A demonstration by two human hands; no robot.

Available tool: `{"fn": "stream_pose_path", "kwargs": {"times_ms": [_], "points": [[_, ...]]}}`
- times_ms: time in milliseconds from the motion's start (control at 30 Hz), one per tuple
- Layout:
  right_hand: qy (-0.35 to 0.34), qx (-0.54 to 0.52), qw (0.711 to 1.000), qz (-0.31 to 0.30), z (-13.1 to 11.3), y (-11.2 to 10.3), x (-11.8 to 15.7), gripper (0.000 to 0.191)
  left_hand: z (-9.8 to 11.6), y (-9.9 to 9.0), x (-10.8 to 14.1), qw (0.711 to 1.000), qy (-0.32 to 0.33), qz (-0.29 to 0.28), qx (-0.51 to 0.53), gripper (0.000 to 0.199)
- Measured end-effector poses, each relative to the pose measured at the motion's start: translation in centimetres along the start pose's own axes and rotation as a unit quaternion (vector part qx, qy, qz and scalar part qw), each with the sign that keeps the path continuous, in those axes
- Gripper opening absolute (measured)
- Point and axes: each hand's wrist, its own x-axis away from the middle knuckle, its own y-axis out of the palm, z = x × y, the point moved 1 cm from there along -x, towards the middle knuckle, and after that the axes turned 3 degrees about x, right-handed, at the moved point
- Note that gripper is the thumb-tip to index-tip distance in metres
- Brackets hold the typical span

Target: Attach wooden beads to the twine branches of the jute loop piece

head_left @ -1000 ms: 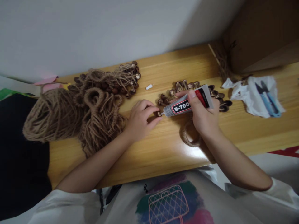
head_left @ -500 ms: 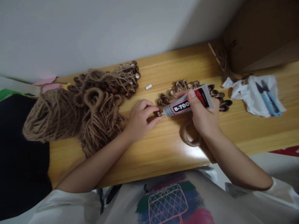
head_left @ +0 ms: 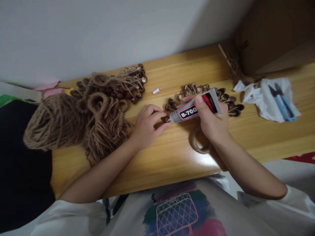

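Note:
My right hand (head_left: pixel 213 119) is closed around a glue tube (head_left: pixel 188 113) marked B-700, tilted with its nozzle pointing left. The nozzle tip meets a small brown nutshell (head_left: pixel 166 120), pinched between the thumb and fingers of my left hand (head_left: pixel 149 126). Under and behind the tube, more brown shells (head_left: pixel 189 88) with cord ends in them lie in an arc, partly hidden by my right hand. Below the tube is a cord-wrapped ring (head_left: pixel 197 144), its upper part covered.
To the left lie a ball of brown twine (head_left: pixel 55 121), a corded bundle (head_left: pixel 103 131) and finished-looking shell strings (head_left: pixel 118 88). A small white cap (head_left: pixel 156 91) rests mid-table. Blue-handled thread snips (head_left: pixel 284 105) lie on white plastic (head_left: pixel 265 101) at right, near a cardboard box (head_left: pixel 278 39).
The tube and my right hand have shifted slightly left, bringing the nozzle farther into the shell. My left hand holds nearly the same place.

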Motion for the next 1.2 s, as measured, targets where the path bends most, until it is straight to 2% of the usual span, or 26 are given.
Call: {"fn": "stream_pose_path", "kwargs": {"times_ms": [333, 1200], "points": [[0.008, 0.033, 0.999, -0.021, -0.17, 0.13, 0.08, 0.046, -0.08, 0.09, -0.03, 1.0, 0.006, 0.008, -0.014, 0.017], [0.023, 0.032, 0.999, -0.019, -0.43, 0.29, 0.08, 0.046, -0.03, -0.01, -0.07, 1.0, 0.002, -0.002, -0.02, 0.017]]}}
